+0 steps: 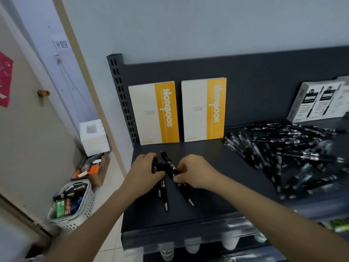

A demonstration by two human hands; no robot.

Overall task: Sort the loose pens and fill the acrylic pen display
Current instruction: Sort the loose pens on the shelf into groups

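We are standing at a dark shelf (207, 208), and the biggest thing on it is the heap of loose pens (287, 154) spread over its right half, lying every which way, well apart from where we are working. Behind them a pen box (319, 100) leans on the back panel, and two notebooks (156, 112) stand upright at the left rear. We see no acrylic display anywhere in this view, so filling it looks to be a later step.

In front of the notebooks lies our small bundle of pens (166, 173), the part already pulled from the heap. Their long axes run roughly toward us, silver tips at the near end, fanned a little apart there. The left hand (145, 173) closes its grip around the far end of the leftmost pens; the right hand (192, 172) pinches the pen on the right side between thumb and fingertips. Both hands touch the bundle, one on each flank, so neither has to reach.

What the next move turns on, we judge, is that fan: the near tips need squeezing parallel before the bundle can be lifted as one. The heap lies nearer the right hand.
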